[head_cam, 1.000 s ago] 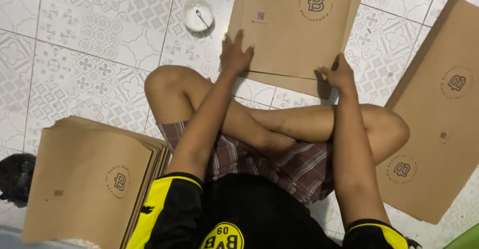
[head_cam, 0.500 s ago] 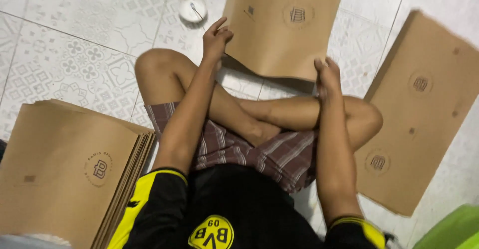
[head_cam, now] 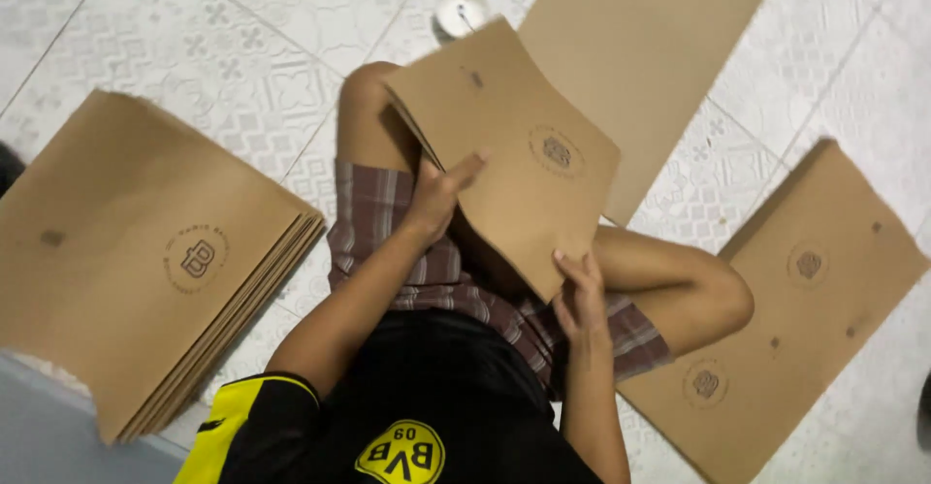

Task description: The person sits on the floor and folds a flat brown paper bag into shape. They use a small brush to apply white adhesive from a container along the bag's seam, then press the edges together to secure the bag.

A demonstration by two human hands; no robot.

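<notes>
Both hands grip one folded brown cardboard sheet (head_cam: 514, 164) over my lap, left hand (head_cam: 441, 191) at its side, right hand (head_cam: 580, 295) at its lower corner, the stack (head_cam: 145, 251) lying to my left.

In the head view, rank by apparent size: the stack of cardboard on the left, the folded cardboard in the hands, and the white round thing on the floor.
1. Stack of cardboard, though it lies nearer the camera.
2. Folded cardboard.
3. White round thing, by far the smallest.

A home floor used as a workplace: patterned white floor tiles (head_cam: 145, 48) strewn with stacked brown cardboard sheets (head_cam: 145, 251).
</notes>
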